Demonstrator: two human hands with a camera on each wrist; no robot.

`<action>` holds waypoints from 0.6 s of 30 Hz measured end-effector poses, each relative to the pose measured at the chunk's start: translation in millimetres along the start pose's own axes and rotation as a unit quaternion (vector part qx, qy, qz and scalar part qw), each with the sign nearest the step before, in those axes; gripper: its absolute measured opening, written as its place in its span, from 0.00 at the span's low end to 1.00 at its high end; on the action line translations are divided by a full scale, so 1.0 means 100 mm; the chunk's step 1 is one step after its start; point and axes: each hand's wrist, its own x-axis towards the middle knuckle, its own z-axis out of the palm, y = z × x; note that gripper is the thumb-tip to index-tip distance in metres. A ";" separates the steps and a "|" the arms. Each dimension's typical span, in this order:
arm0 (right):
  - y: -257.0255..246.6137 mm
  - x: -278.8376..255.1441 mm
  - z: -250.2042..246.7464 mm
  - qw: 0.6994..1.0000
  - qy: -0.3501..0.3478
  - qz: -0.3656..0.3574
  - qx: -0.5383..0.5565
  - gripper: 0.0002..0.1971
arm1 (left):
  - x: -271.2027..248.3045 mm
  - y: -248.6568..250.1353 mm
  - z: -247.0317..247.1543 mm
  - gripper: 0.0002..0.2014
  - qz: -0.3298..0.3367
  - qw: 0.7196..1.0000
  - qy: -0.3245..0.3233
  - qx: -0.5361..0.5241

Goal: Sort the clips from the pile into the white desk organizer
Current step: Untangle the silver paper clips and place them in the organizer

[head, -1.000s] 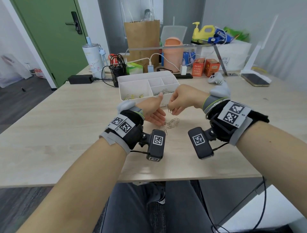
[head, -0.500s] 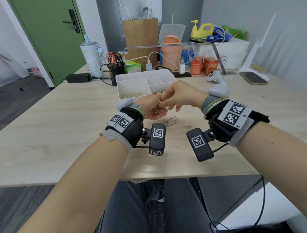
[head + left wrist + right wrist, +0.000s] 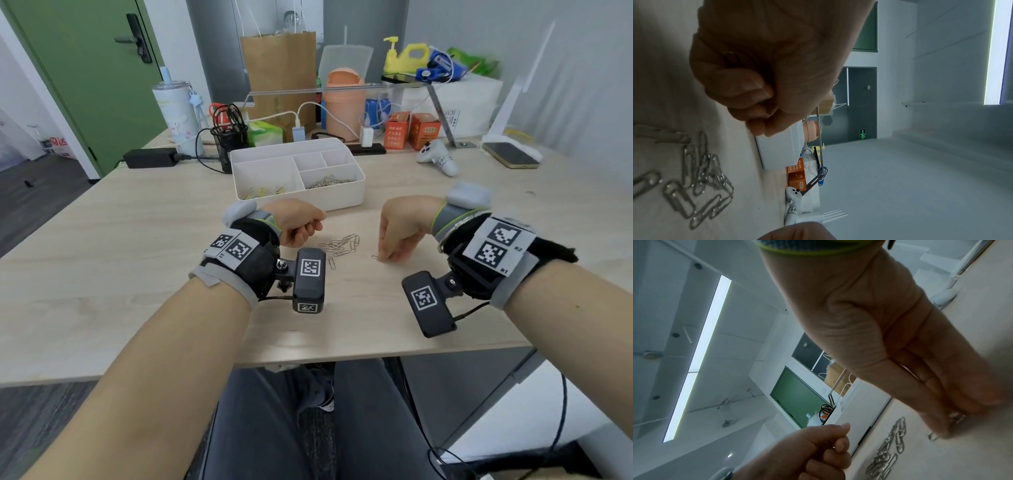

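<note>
A small pile of silver paper clips lies on the table in front of the white desk organizer. My left hand hovers left of the pile, its fingers curled round several clips. Right of the pile, my right hand points down at the table and pinches a lone paper clip at its fingertips. The organizer's front left compartment holds coloured clips, and silver clips fill the right one.
Behind the organizer stand a black mesh pen cup, a power adapter, a tumbler, a paper bag and orange boxes. A white controller and a phone lie at the back right.
The hands were joined above the pile, the right one at the left palm. They have parted: the left has curled round its clips and the right has dropped to a lone clip.
</note>
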 end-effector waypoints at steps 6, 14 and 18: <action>-0.11 0.16 0.05 0.991 0.108 -0.030 0.077 0.13 | -0.03 -0.04 -0.02 0.19 -0.014 1.000 -0.026 0.005; -0.32 0.16 0.19 0.984 0.134 -0.076 0.087 0.15 | -0.05 -0.07 -0.07 0.19 -0.021 1.000 -0.018 0.004; -0.36 0.05 0.24 0.992 0.063 -0.096 0.047 0.30 | -0.03 -0.07 -0.10 0.19 -0.016 1.000 -0.006 -0.003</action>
